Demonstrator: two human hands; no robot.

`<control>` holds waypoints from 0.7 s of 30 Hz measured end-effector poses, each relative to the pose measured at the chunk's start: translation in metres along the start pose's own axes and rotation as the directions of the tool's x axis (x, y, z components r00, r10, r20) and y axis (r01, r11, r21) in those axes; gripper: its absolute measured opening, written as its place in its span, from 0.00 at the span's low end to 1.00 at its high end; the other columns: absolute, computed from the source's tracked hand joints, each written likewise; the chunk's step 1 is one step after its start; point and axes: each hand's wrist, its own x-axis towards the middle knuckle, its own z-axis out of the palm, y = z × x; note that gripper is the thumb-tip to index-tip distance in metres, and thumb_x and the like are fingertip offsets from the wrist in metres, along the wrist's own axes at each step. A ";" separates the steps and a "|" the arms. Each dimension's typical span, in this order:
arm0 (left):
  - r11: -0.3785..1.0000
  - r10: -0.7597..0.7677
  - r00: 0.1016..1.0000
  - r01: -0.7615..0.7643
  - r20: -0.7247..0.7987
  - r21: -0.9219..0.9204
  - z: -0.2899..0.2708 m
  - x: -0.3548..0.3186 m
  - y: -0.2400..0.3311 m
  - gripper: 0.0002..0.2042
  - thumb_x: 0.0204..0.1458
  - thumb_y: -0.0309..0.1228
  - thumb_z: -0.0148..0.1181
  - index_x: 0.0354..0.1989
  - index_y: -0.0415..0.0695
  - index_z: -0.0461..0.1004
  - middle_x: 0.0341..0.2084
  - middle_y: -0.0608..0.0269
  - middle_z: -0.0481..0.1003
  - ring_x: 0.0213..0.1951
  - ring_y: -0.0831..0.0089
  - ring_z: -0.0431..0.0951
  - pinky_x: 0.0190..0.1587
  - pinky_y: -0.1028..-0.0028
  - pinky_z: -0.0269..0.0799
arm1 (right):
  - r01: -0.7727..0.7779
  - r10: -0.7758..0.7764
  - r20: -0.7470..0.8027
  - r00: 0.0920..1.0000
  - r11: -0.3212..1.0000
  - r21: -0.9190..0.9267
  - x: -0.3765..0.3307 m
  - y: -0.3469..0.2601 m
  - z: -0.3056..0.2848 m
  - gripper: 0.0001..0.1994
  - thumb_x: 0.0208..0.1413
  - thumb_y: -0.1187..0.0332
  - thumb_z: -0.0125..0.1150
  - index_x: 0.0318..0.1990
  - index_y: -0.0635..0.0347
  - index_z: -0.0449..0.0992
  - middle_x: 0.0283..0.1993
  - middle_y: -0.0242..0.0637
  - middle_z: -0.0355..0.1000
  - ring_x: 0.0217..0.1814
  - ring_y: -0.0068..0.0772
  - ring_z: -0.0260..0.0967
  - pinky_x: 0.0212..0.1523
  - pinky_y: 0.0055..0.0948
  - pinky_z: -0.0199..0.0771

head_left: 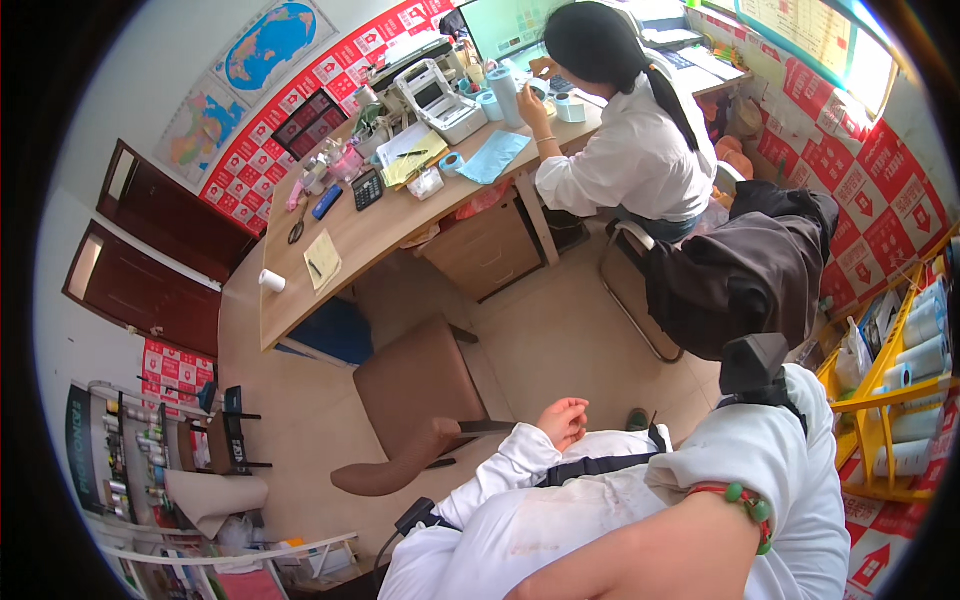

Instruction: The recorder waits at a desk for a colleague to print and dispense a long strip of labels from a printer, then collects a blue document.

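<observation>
My left hand (565, 422) rests by my lap at the end of a white sleeve. Its fingers are loosely curled together and nothing shows in them. The brown chair (425, 385) is the thing nearest to it. My bare right forearm (640, 550) crosses the bottom of the view, close to the camera, with a red cord bracelet of green beads (748, 505). That hand lies beyond the lower edge. A dark strap (600, 467) runs across my white clothing, and a black device (752, 365) sits on my right sleeve.
Ahead, a wooden desk (375, 222) carries a calculator (367, 190), scissors (297, 228), a printer (440, 105) and blue rolls. Another person (640, 150) sits there, handling small items. A dark jacket (745, 270) covers a chair. At right stands a yellow rack (890, 395) with rolls.
</observation>
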 end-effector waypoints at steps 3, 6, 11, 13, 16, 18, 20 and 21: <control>1.000 -0.002 1.000 0.002 -0.010 -0.005 0.001 -0.002 0.003 0.06 0.48 0.29 0.43 0.35 0.46 0.61 0.19 0.69 0.63 0.21 0.80 0.63 0.29 0.79 0.62 | -0.067 0.074 -0.116 0.991 0.996 0.067 0.002 0.001 0.005 0.08 0.42 0.71 0.46 0.15 0.59 0.63 0.15 0.28 0.51 0.16 0.24 0.51 0.24 0.23 0.59; 1.000 0.018 1.000 -0.017 0.017 -0.018 -0.003 -0.001 0.002 0.06 0.48 0.29 0.43 0.35 0.46 0.62 0.19 0.69 0.63 0.22 0.80 0.63 0.29 0.79 0.62 | 0.080 -0.078 0.038 0.996 0.995 -0.058 0.001 0.007 0.005 0.09 0.43 0.71 0.46 0.14 0.59 0.63 0.14 0.28 0.51 0.16 0.24 0.51 0.23 0.23 0.59; 0.999 0.022 1.000 -0.021 0.005 -0.028 -0.004 -0.004 0.004 0.05 0.48 0.29 0.44 0.34 0.46 0.61 0.18 0.69 0.63 0.22 0.81 0.62 0.27 0.79 0.61 | 0.108 -0.107 -0.065 0.992 0.994 0.009 0.003 0.008 -0.006 0.12 0.41 0.76 0.46 0.09 0.59 0.59 0.13 0.28 0.49 0.14 0.24 0.51 0.21 0.24 0.60; 0.999 0.017 1.000 -0.017 0.000 -0.028 -0.006 -0.003 0.004 0.05 0.48 0.29 0.44 0.34 0.46 0.61 0.18 0.69 0.63 0.22 0.81 0.63 0.27 0.79 0.61 | 0.157 -0.154 -0.088 0.984 0.987 0.022 0.001 0.010 -0.009 0.12 0.40 0.77 0.46 0.09 0.59 0.58 0.12 0.29 0.49 0.13 0.23 0.50 0.21 0.24 0.61; 1.000 0.018 1.000 -0.018 0.011 -0.001 -0.005 -0.002 0.005 0.06 0.48 0.29 0.44 0.34 0.46 0.61 0.18 0.69 0.63 0.22 0.81 0.63 0.27 0.80 0.61 | 0.201 -0.197 -0.128 0.972 0.979 0.016 0.000 0.008 -0.014 0.11 0.39 0.78 0.45 0.09 0.59 0.59 0.12 0.30 0.50 0.13 0.23 0.50 0.21 0.24 0.62; 1.000 0.005 1.000 -0.005 -0.001 0.009 -0.005 -0.002 0.005 0.06 0.48 0.28 0.43 0.35 0.45 0.61 0.18 0.68 0.62 0.22 0.78 0.63 0.29 0.78 0.62 | 0.202 -0.199 -0.145 0.969 0.979 0.006 0.000 0.005 -0.017 0.11 0.39 0.78 0.44 0.09 0.59 0.59 0.12 0.30 0.51 0.13 0.23 0.51 0.21 0.23 0.63; 1.000 0.003 1.000 -0.002 -0.005 0.024 -0.004 -0.002 0.005 0.06 0.48 0.29 0.43 0.35 0.45 0.61 0.18 0.68 0.62 0.22 0.78 0.63 0.29 0.78 0.62 | 0.247 -0.254 -0.190 0.948 0.967 -0.058 0.000 0.004 -0.017 0.10 0.39 0.78 0.43 0.10 0.60 0.60 0.13 0.30 0.53 0.14 0.23 0.53 0.22 0.22 0.64; 0.999 0.000 1.000 0.000 -0.009 0.034 -0.004 -0.002 0.005 0.06 0.48 0.29 0.43 0.35 0.45 0.61 0.18 0.68 0.63 0.22 0.78 0.63 0.29 0.78 0.62 | 0.249 -0.257 -0.190 0.948 0.966 -0.063 -0.001 0.002 -0.017 0.10 0.39 0.78 0.43 0.10 0.60 0.60 0.13 0.30 0.53 0.14 0.23 0.53 0.22 0.22 0.64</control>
